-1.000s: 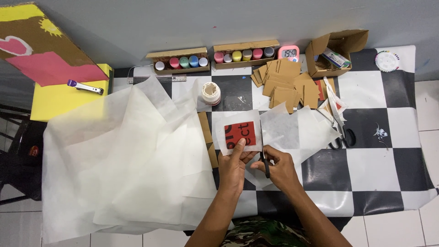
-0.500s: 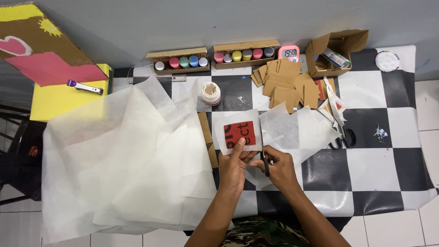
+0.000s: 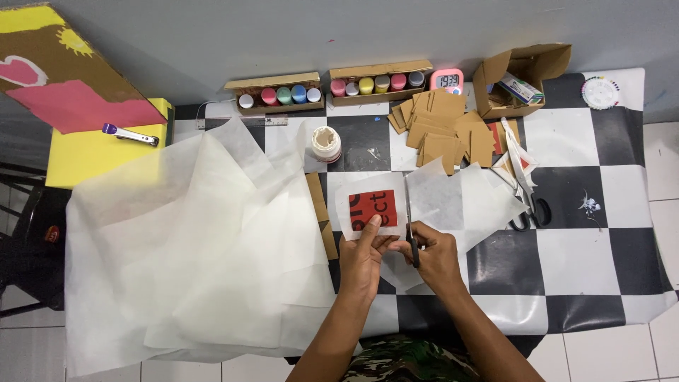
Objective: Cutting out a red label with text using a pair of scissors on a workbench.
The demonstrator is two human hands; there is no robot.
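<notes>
a big sheet of white tissue paper [image 3: 184, 262] covers the checkered surface [image 3: 587, 233]. the left hand [image 3: 364, 258] pins a red card [image 3: 373, 210] flat; the right hand [image 3: 433, 256] is closed around what looks like a craft knife [image 3: 411, 237], blade beside the card.

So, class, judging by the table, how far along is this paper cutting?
Done: a trimmed translucent piece already lies to the right, and cardboard cut-outs are piled behind. In hand: the left hand pins the translucent sheet over a red card while the right hand runs scissors up its right edge. Left: the big white sheets look uncut, and the paint pots stand capped.
</notes>
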